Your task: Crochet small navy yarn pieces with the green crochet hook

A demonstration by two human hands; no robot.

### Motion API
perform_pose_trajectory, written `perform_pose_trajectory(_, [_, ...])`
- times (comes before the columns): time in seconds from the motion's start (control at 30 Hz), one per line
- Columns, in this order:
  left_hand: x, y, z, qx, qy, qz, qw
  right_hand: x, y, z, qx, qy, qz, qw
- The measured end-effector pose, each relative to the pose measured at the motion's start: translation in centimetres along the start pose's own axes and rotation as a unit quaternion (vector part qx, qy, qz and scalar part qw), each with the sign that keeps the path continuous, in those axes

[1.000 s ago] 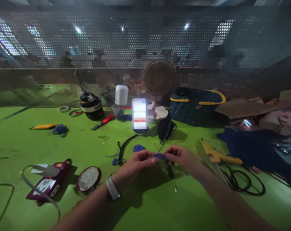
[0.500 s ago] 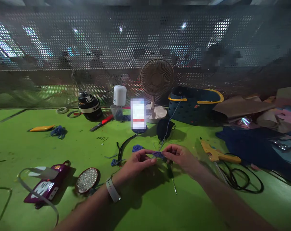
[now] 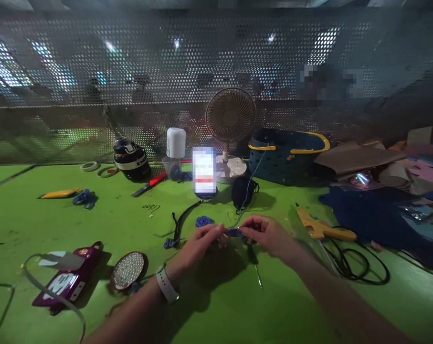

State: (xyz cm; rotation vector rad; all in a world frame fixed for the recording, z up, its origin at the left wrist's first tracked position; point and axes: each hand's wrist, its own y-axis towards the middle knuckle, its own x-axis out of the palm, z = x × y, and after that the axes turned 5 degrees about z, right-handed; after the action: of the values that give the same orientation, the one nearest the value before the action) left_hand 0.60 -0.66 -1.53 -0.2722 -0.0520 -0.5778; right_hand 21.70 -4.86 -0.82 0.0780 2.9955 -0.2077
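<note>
In the head view, both hands grip one small purple-blue crocheted piece: the left hand has its thumb and fingers closed at the near-left end, and the right hand pinches the opposite end. The piece sits between the two sets of fingertips. From this grip a pale blue yarn strand runs away past a dark round bundle to the yellow-handled teal basket. A blue crocheted rosette lies just beyond the left fingers. Just below the right fingers is a slim dark-handled tool with a metal shaft; whether the hand holds it, I cannot tell. Right of the grip lies a yellow glue gun; well to its left are a rhinestone-covered disc and a purple power strip. Farther beyond stand a lit phone and a round fan.
</note>
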Motion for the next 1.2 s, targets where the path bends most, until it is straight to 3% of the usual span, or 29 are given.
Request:
perform_pose_trajectory(0.17, [0.0,0.1,-0.3,0.089,0.083,-0.02,0.992,-0.1,-0.3,-0.3,0.026,0.019,-0.037,0.999])
perform_pose_trajectory(0.37, [-0.5,-0.5,0.3,0.174,0.106,-0.107,0.973,-0.1,-0.3,-0.3,0.062,0.074,-0.03,0.995])
perform_pose_trajectory(0.6, [0.1,-0.4,0.6,0.266,0.143,-0.019,0.953,1.2,-0.7,0.3,0.081,0.048,-0.054,0.994])
perform_pose_trajectory(0.67, [0.1,-0.1,0.3,0.249,0.112,-0.002,0.962,1.6,-0.9,-0.1,0.053,0.015,-0.041,0.998])
perform_pose_trajectory(0.83, [0.5,-0.1,-0.5,0.088,0.014,-0.01,0.996,1.2,-1.9,-0.6,-0.049,-0.073,0.028,0.996])
perform_pose_trajectory(1.03, [1.4,-0.6,-0.6,0.075,0.057,-0.016,0.995,1.6,-1.9,0.5,-0.064,-0.135,-0.026,0.988])
perform_pose_trajectory(1.2, [1.0,-0.1,-0.6,0.034,-0.021,-0.036,0.999,1.9,-1.4,0.0,-0.079,-0.137,-0.001,0.987])
